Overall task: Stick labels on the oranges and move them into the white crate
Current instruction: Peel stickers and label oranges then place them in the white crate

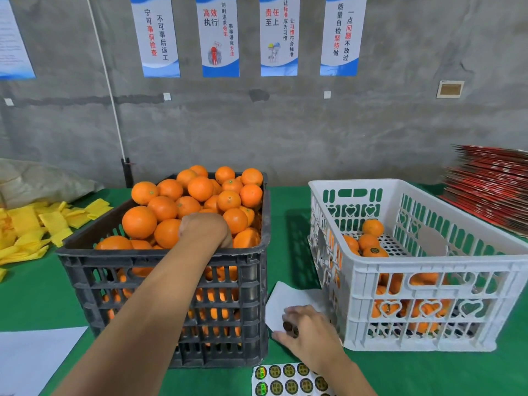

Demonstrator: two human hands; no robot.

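A dark grey crate (160, 261) heaped with oranges (200, 187) stands left of centre. My left hand (204, 228) reaches down into the pile with its fingers curled among the fruit; what they hold is hidden. The white crate (423, 261) stands to the right with several oranges (368, 241) in it, one showing a dark round label. My right hand (307, 331) rests between the two crates over a white backing sheet (281, 295), with dark round labels (291, 328) stuck on its fingertips. A sheet of round labels (288, 378) lies at the near edge.
The table has a green cloth (34, 298). Yellow foam sleeves (31, 227) lie at the far left beside a grey sack (37, 178). A stack of red cartons (491, 187) stands at the far right. White paper (31, 358) lies near left. A concrete wall with posters is behind.
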